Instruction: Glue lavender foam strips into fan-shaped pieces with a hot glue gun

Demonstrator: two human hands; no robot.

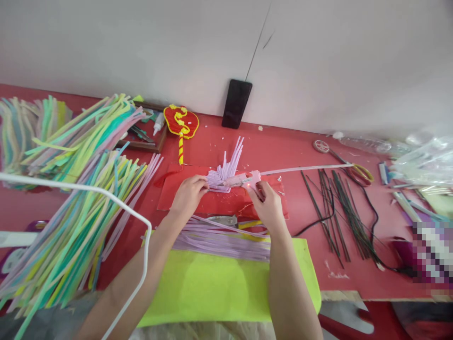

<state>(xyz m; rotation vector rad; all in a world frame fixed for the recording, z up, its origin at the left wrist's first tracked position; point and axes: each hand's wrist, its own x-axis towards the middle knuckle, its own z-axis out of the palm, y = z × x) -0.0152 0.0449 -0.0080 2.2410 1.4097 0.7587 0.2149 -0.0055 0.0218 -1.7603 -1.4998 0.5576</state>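
Observation:
My left hand pinches the left edge of a stepped row of bent lilac pipe cleaners, whose free ends point up and to the right. My right hand grips a small pink glue gun with a lit indicator. Its nozzle points left at the lilac pieces; whether it touches them I cannot tell. A long, pale glue stick extends from its back. Beneath both hands lies a red board. Loose lilac pipe cleaners and yellow-handled pliers lie just in front.
Multicoloured pipe cleaners spread at left. Behind are a wooden tray, a red-and-yellow fan-shaped ornament and a phone against the wall. Dark stems, scissors and a black cord lie right. A white bar crosses the left foreground.

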